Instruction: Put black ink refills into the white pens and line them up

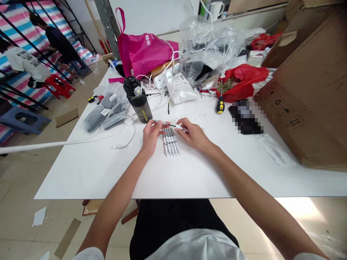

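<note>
My left hand (152, 135) pinches one white pen part at its left end, above the table. Opposite it, my right hand (193, 134) is closed on another white pen part (181, 128). A thin dark refill (171, 125) spans the gap between the two parts. Just below my hands, several white and grey pens (171, 143) lie side by side in a row on the white table (189, 173). Behind my left hand a dark bottle (138, 101) stands upright.
Grey pouches (100, 113) and a white cable (126, 144) lie left. Behind are a pink bag (146, 54), a white packet (181, 88), a screwdriver (220, 104) and a red bag (244, 81). A cardboard box (309, 94) stands right. Two people are at the far left.
</note>
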Demonstrator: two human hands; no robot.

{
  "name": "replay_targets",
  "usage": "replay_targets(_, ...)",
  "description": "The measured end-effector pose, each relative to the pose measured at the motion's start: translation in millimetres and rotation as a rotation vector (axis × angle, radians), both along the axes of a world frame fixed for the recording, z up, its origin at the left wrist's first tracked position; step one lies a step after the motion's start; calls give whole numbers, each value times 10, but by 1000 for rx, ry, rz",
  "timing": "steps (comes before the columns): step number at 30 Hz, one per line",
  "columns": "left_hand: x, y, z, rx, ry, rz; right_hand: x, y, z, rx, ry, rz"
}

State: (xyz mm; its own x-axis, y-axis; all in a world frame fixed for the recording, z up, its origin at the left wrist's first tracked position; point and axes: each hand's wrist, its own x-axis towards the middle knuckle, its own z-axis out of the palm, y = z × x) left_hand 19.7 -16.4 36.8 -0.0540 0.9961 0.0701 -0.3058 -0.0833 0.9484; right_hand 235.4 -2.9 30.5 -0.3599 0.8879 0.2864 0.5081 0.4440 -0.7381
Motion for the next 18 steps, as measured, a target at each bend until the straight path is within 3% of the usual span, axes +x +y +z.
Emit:
replay_targets(6,-35,32,20,-19,-42,51,0,-31,78,107,-109,16)
replay_targets(18,-21,16,20,-6,-45,34,-8,-17,46,130,-132,14)
